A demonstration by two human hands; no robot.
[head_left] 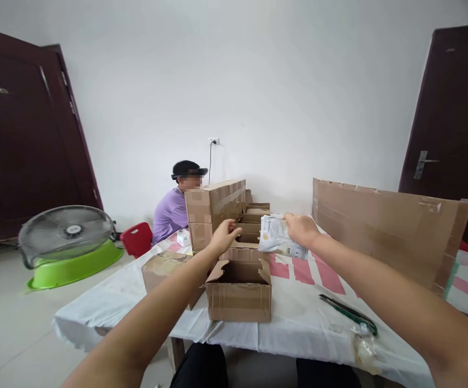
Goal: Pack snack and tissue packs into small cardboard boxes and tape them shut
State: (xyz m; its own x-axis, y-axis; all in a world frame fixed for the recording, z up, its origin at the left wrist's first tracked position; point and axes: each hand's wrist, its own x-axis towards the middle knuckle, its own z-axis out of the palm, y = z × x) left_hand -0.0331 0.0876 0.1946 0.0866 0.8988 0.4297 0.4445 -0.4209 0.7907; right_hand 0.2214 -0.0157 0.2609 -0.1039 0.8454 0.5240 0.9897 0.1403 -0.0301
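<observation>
My right hand [302, 229] is closed on the upper right edge of a white printed packet [275, 236], holding it up just right of a row of open cardboard boxes. The packet looks flat and soft, with small print and a yellow mark. My left hand [225, 237] is beside the row, its thumb and fingers apart with nothing between them. An open cardboard box [239, 303] stands nearest me, its flaps up. Behind it, more open boxes [252, 227] run toward the wall; their contents are hidden.
Stacked closed cartons [200, 207] line the left of the row, with a lower carton [165, 265] before them. A green utility knife [349, 312] lies at right, near crumpled clear tape [365, 347]. A cardboard panel [387, 231] stands behind. A person [171, 213] sits beyond the cartons.
</observation>
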